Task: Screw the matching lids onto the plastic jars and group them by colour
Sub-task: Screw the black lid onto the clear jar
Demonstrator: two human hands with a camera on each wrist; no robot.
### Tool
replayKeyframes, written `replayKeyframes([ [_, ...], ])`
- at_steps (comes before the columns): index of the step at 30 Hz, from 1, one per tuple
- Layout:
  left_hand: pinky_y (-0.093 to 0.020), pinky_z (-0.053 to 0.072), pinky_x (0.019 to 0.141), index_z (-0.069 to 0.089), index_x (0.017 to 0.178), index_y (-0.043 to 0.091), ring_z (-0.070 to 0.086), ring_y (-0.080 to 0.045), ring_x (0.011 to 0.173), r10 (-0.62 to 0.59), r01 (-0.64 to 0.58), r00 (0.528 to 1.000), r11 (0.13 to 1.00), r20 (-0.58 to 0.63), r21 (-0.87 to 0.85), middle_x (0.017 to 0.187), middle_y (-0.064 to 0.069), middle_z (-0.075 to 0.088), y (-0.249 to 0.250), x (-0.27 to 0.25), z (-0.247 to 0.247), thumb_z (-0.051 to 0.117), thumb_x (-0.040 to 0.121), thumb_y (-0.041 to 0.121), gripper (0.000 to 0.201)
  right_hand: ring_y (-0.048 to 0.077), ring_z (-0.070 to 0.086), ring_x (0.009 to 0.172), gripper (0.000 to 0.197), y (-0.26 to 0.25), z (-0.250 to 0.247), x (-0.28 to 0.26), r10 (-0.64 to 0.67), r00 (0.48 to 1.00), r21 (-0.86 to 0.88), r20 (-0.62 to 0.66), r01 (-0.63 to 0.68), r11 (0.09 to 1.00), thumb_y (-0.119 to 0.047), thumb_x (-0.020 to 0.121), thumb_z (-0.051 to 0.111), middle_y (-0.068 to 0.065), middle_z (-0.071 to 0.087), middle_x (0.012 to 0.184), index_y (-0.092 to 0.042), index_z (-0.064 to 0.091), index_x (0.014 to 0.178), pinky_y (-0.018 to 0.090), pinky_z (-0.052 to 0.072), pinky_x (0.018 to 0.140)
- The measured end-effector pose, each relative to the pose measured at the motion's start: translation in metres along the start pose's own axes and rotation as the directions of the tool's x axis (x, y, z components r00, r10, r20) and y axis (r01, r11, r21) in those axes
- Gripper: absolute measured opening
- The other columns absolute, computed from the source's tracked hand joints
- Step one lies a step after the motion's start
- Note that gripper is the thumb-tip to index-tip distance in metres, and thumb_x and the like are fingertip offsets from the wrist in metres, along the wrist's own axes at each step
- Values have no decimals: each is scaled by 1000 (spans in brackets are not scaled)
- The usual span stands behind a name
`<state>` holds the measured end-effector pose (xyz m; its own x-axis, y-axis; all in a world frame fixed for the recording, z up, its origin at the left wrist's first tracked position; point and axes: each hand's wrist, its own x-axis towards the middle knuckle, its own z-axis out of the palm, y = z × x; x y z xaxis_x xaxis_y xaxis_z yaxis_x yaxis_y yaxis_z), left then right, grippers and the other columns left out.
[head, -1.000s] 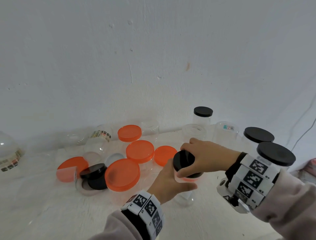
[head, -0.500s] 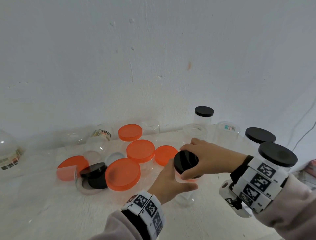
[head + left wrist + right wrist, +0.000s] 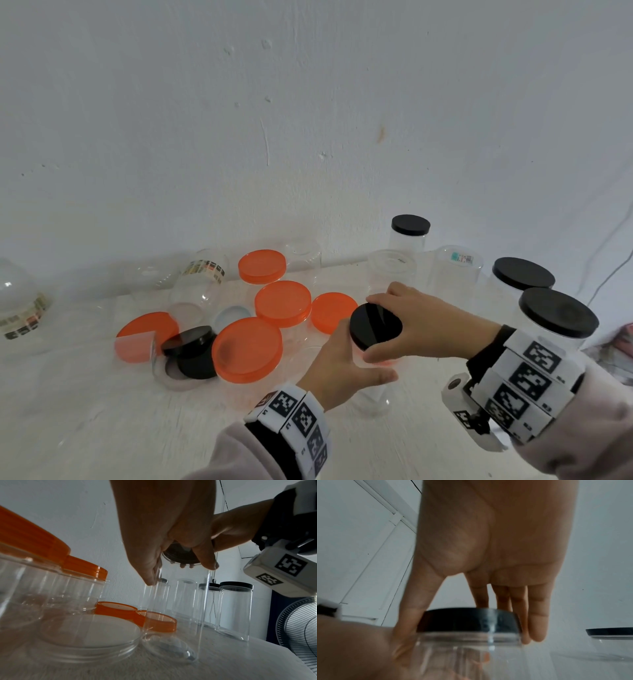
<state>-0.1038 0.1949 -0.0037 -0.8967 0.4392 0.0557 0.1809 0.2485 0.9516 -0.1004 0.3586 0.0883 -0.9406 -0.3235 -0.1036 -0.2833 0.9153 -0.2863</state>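
Observation:
A tall clear jar [image 3: 373, 397] [image 3: 178, 615] [image 3: 469, 655] stands on the table in front of me. My left hand [image 3: 342, 363] [image 3: 159, 534] grips its upper body. My right hand [image 3: 411, 322] [image 3: 488, 561] holds the black lid [image 3: 375, 326] [image 3: 469, 620] on the jar's mouth, thumb and fingers curled round the rim. Several orange-lidded jars [image 3: 247, 348] and loose orange lids [image 3: 333, 311] lie to the left, and black-lidded jars [image 3: 558, 317] stand on the right.
Two loose black lids [image 3: 191, 351] and a tipped orange-lidded jar [image 3: 144, 337] sit at left. Open clear jars [image 3: 390, 270] stand by the wall, with another black-lidded jar [image 3: 410, 229] behind. A fan [image 3: 298, 635] stands beyond the table's right edge.
My right hand has turned slightly on the black lid and the wrist has shifted a little to the right. The left hand and the jar stay in place.

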Motion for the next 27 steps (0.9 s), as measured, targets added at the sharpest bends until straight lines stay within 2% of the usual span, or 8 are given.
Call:
replayKeyframes([
  [5,-20,41,100,34,139,30,48,2,120,-6,6,1000,1000,12,-20,131,17,52,1,0,0,84,71,28,85,7,46,88,77,-3,16,0,57,986,-70,-156,-69,995,-78,63,56,-10,40,102,-29,46,121,17,38,64],
  [9,-11,36,94,32,137,33,45,6,119,10,-10,1000,1000,8,27,131,19,49,1,0,0,84,71,33,84,7,36,114,88,7,2,0,-25,997,90,79,18,996,-57,71,69,-14,35,121,-34,26,144,24,43,90],
  [11,-11,35,95,32,138,32,44,6,119,12,-12,1000,999,0,39,131,18,48,1,0,0,84,70,34,86,4,40,115,83,10,-4,-1,-72,992,168,102,54,984,-47,70,74,-16,39,124,-36,33,142,29,48,95],
  [14,-14,37,96,32,138,31,45,6,119,8,-8,1000,1000,-3,30,131,18,49,1,0,1,84,70,35,86,2,46,104,69,10,-3,-3,-91,996,165,12,88,982,-55,67,75,-17,44,112,-40,47,128,25,50,87],
  [17,-20,39,100,33,139,30,46,2,119,-6,6,1000,1000,-12,22,130,16,50,0,-1,2,84,70,34,86,-1,42,94,76,6,11,-5,-35,993,61,-115,43,997,-75,62,60,-18,39,101,-37,46,126,16,41,73],
  [21,-11,40,89,34,136,34,49,5,114,-4,5,1000,999,-23,51,126,19,52,2,0,3,83,70,35,82,4,40,90,86,2,30,-6,51,954,-10,-297,-57,998,-85,56,45,-16,34,95,-32,48,124,14,33,66],
  [24,-13,39,94,33,136,34,47,5,117,-3,3,1000,1000,-8,24,129,19,50,2,0,2,84,70,33,83,4,38,102,84,7,22,-3,29,990,103,-140,-14,995,-77,60,55,-18,34,104,-34,41,131,15,37,75],
  [27,-9,36,94,31,139,33,44,8,118,10,-10,1000,999,2,36,131,19,48,1,0,1,84,71,34,87,0,34,120,86,13,10,0,-92,994,223,66,76,972,-51,71,73,-24,30,128,-33,31,144,18,38,96],
])
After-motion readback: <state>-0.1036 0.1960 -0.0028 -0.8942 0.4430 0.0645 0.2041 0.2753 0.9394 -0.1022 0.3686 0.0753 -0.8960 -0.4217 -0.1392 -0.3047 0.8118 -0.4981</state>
